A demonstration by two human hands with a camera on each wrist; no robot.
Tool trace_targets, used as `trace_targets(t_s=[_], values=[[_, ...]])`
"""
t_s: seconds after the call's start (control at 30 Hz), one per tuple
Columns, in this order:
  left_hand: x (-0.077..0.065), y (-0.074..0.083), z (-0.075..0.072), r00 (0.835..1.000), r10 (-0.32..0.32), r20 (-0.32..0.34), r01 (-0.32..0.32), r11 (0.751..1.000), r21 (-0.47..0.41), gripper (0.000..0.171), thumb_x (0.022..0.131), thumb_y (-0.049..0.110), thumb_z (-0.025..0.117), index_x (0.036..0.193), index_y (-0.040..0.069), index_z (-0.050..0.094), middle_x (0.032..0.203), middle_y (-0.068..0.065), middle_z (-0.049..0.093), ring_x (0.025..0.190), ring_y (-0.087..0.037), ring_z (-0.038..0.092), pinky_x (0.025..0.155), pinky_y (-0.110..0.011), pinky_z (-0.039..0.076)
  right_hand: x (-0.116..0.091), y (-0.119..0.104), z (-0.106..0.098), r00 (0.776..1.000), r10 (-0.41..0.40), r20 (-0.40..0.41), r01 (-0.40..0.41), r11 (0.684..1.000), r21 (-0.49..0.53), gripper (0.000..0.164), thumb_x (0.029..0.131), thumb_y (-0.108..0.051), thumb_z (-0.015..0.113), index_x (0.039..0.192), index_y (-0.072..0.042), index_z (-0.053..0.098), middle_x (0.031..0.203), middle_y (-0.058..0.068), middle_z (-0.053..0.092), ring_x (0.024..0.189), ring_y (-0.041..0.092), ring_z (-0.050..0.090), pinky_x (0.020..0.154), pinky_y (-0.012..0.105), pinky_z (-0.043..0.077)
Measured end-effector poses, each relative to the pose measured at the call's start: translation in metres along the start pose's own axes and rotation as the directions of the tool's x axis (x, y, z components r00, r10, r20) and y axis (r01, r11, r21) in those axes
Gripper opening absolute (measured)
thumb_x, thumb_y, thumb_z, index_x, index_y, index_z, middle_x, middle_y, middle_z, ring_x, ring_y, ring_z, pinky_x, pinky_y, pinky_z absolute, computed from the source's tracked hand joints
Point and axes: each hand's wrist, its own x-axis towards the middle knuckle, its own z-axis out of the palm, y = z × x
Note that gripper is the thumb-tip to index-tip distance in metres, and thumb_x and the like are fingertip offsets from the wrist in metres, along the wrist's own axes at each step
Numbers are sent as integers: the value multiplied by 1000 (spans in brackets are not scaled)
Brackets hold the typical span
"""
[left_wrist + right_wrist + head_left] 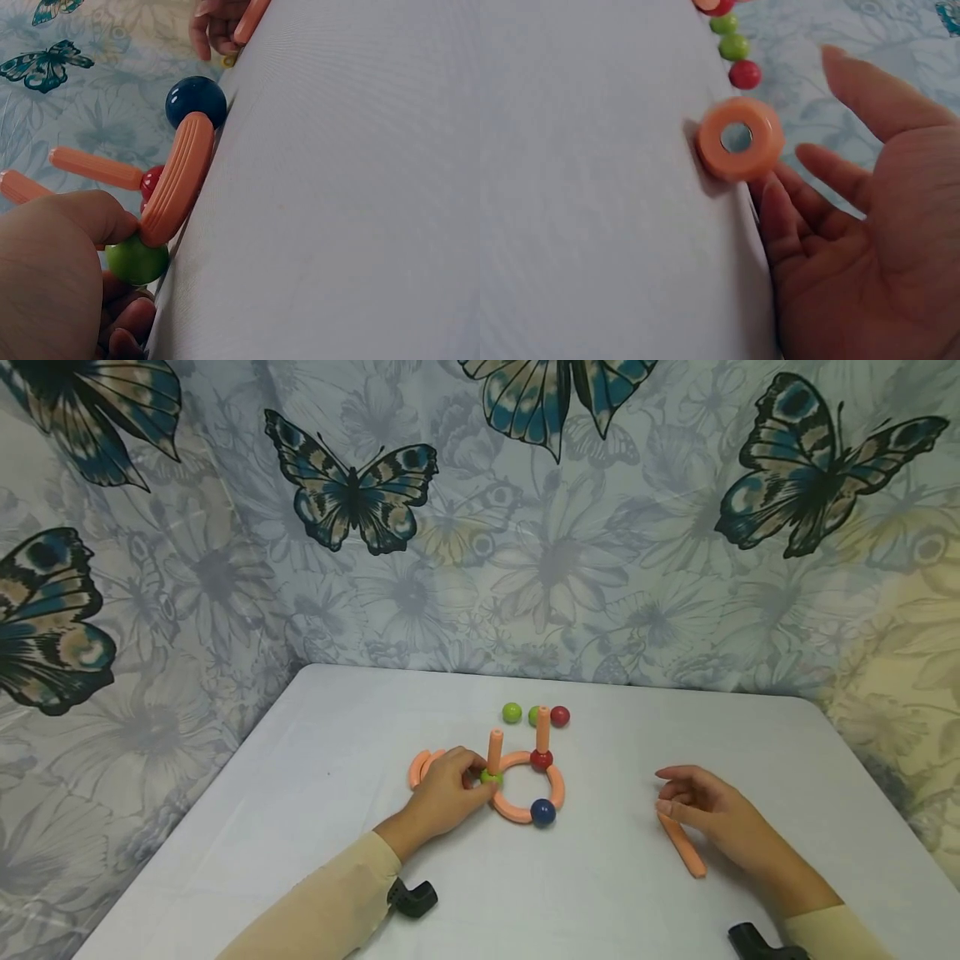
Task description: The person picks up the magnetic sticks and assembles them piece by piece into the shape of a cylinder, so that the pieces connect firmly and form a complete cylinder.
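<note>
A ring of curved orange magnetic rods [513, 812] lies on the table, joined by a green ball [137, 260], a red ball [541, 760] and a blue ball [543, 812]. Straight orange rods stand upright on the green ball [495, 752] and on the red one [543, 728]. My left hand [448, 787] pinches the green ball at the ring's left side, thumb against it. To the right, my right hand [708, 806] is beside a loose straight orange rod [684, 847], thumb held apart from it; the rod's round end [763, 120] shows a metal disc.
Behind the ring sit a loose green ball [512, 713], another green ball [532, 717] partly hidden by an upright rod, and a red ball [560, 717]. Curved orange rods [417, 768] lie left of the ring, partly behind my left hand. Butterfly-patterned cloth [555, 568] hangs behind the white table [315, 710].
</note>
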Motion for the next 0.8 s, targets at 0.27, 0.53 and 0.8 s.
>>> trace_targets(t_s=[0.27,0.53,0.8], values=[[1,0,1,1000,4,0,-4,1000,4,18,98,21,82,111,10,76,100,7,64,82,-12,58,73,-31,52,0,-5,-6,990,20,140,-1,991,-135,67,94,-13,89,149,5,55,114,9,61,95,17,60,80,26,52],[1,-1,1,1000,-10,2,10,1000,14,18,101,23,81,114,12,76,102,9,65,80,-10,57,72,-31,51,0,-18,-2,991,117,71,-94,959,-267,45,107,-25,76,141,0,63,99,5,63,65,16,56,51,33,50],[1,0,1,1000,-20,-3,20,1000,19,19,101,23,80,114,9,77,102,7,66,80,-10,57,71,-31,51,0,-26,-1,992,124,27,-112,956,-270,42,109,-32,71,139,-3,69,109,4,69,73,18,63,72,31,54]])
